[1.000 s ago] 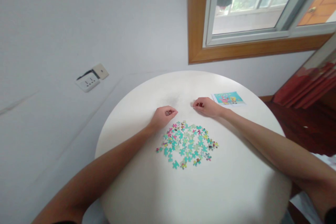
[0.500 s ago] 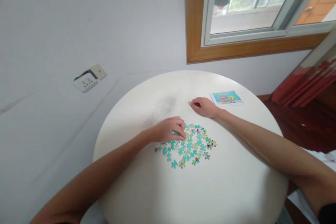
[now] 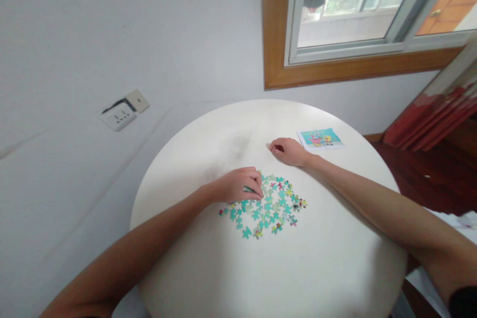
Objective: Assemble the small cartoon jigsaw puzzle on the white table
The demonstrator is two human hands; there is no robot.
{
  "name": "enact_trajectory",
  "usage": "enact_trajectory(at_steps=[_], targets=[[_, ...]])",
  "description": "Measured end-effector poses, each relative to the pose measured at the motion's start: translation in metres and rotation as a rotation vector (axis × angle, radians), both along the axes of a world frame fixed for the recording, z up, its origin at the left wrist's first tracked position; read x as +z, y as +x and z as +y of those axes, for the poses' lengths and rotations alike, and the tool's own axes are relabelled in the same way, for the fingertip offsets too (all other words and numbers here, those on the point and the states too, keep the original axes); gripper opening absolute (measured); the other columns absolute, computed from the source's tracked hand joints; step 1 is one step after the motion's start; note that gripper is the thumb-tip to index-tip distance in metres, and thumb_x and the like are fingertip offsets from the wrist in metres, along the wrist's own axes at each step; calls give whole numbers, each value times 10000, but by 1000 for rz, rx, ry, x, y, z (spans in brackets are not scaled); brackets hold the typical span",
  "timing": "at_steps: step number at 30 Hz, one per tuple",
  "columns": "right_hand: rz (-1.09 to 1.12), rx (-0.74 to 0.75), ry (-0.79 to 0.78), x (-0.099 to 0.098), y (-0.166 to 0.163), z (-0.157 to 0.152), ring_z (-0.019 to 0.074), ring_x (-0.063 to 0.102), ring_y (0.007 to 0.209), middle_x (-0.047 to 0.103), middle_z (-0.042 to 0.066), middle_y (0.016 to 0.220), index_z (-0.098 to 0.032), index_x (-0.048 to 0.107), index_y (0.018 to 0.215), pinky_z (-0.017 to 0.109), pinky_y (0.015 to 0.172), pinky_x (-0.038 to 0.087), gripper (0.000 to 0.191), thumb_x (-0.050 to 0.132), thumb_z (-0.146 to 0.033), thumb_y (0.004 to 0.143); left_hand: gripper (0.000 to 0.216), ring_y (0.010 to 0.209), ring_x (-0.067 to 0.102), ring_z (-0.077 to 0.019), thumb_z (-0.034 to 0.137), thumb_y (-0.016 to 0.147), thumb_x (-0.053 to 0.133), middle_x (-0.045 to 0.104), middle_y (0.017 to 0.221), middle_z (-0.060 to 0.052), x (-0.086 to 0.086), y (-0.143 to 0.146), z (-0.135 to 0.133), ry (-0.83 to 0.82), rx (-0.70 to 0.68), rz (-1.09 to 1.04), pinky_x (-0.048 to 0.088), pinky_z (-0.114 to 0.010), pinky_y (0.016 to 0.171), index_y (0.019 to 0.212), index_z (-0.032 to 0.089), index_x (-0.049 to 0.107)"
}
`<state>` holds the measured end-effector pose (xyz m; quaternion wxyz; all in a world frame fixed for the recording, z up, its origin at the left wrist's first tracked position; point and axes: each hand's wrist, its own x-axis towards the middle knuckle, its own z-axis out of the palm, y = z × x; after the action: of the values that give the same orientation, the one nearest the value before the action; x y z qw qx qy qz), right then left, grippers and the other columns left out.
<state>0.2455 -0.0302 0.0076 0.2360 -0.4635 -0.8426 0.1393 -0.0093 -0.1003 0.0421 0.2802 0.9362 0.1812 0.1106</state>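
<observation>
A heap of small jigsaw pieces (image 3: pixel 270 206), mostly teal with pink and yellow ones, lies on a round white table (image 3: pixel 231 278). My left hand (image 3: pixel 240 185) rests on the heap's left upper edge, fingers curled and pinched on a teal piece. My right hand (image 3: pixel 287 150) lies on the table just beyond the heap, fingers curled in, holding something small that I cannot make out. A printed cartoon picture card (image 3: pixel 321 138) lies flat to the right of that hand.
The table stands against a white wall with a socket plate (image 3: pixel 118 116) at the left. A wood-framed window (image 3: pixel 357 25) is above the far right. Red fabric (image 3: pixel 436 121) and dark wooden floor lie to the right.
My left hand has come back from the bare tabletop onto the heap's upper left edge and closed on a piece. My right hand has stayed in place.
</observation>
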Motion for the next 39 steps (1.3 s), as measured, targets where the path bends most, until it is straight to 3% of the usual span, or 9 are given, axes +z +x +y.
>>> enact_trajectory(at_steps=[5, 12, 22, 31, 39], targets=[[-7, -1, 5, 0, 0, 0, 153, 588, 746, 722, 36, 893, -196, 719, 932, 232, 699, 389, 198, 530, -181, 873, 179, 885, 633, -171, 308, 924, 624, 704, 907, -70, -2, 0, 6, 47, 186, -108, 473, -276, 829, 932, 221, 781], [-23, -8, -4, 3, -1, -1, 162, 599, 776, 727, 45, 918, -193, 724, 960, 238, 723, 393, 210, 535, -181, 871, 150, 735, 612, -142, 234, 871, 623, 710, 849, -42, -7, -9, 24, 47, 441, -86, 470, -254, 731, 923, 187, 756], [-38, -8, 1, 3, -2, -1, 164, 601, 781, 724, 44, 910, -196, 724, 967, 240, 730, 395, 217, 528, -177, 877, 148, 720, 606, -146, 252, 839, 636, 696, 810, -41, -11, -8, 24, 7, 468, -84, 469, -255, 708, 889, 181, 756], [-25, -1, 2, 4, -1, -1, 162, 595, 768, 720, 45, 902, -196, 721, 950, 245, 722, 396, 210, 522, -202, 881, 171, 727, 609, -155, 233, 828, 610, 715, 815, -40, -14, -14, 33, 55, 598, -89, 461, -261, 709, 856, 182, 771], [-29, -1, 18, 0, -1, 1, 159, 591, 759, 718, 40, 898, -201, 717, 950, 248, 716, 390, 214, 516, -206, 876, 141, 701, 604, -148, 229, 800, 640, 703, 776, -35, -17, -16, 34, 35, 601, -65, 449, -252, 678, 807, 177, 771]])
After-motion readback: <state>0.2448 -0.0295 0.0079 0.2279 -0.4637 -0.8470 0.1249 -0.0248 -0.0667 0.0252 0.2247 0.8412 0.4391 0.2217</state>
